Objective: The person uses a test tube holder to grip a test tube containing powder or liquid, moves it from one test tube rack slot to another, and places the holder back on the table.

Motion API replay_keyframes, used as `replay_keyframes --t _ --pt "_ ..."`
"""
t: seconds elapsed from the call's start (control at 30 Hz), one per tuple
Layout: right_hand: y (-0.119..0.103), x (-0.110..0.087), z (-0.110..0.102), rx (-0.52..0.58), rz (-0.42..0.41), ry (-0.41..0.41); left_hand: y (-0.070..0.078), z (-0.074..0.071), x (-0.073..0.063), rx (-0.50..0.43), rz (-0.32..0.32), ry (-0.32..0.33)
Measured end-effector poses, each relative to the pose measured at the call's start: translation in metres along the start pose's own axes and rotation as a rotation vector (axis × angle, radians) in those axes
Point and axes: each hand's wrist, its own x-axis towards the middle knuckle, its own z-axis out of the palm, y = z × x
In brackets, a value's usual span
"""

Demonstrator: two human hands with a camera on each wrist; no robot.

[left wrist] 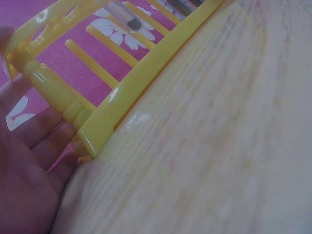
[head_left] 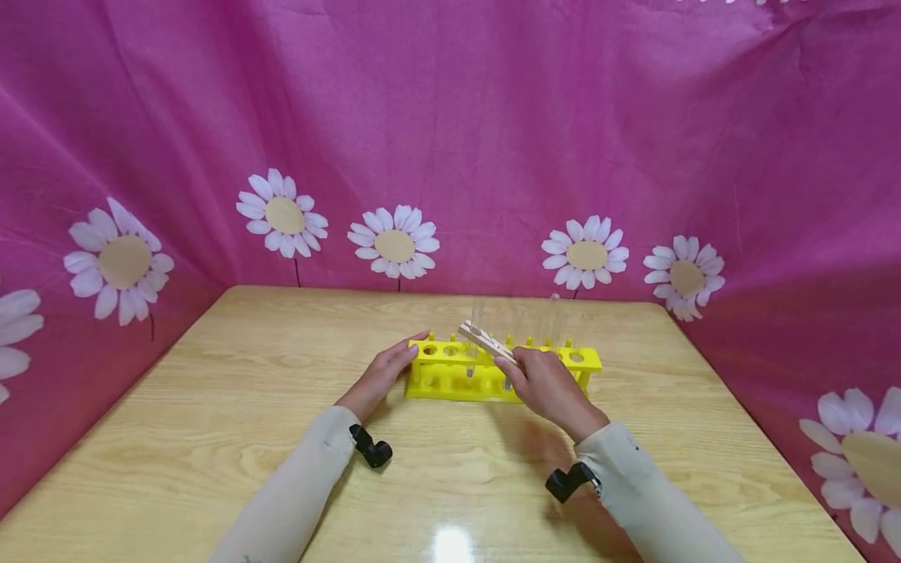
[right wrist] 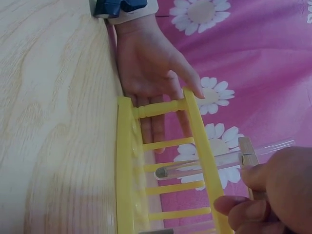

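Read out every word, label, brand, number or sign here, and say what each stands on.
None can be read: no lettering shows on the yellow rack, the wooden clamp, the clear tube in it or the black wrist cameras. The pink backdrop shows only flowers.

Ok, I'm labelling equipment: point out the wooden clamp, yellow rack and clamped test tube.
Wooden clamp (head_left: 493, 344), head view: its body.
Yellow rack (right wrist: 126, 165), right wrist view: base rail.
Clamped test tube (right wrist: 184, 169), right wrist view: lower glass.

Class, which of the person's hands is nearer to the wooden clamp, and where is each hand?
The right. The right hand grips the clamp; the left hand is apart from it, holding the left end of the rack.
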Motion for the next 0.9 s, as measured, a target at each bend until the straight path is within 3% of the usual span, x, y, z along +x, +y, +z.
replay_keyframes --t 0.9 --pt "0.0027 0.0000 0.0043 -0.035 -0.027 -0.028 -0.0047 -0.0019 0.0027 0.006 -0.013 -0.003"
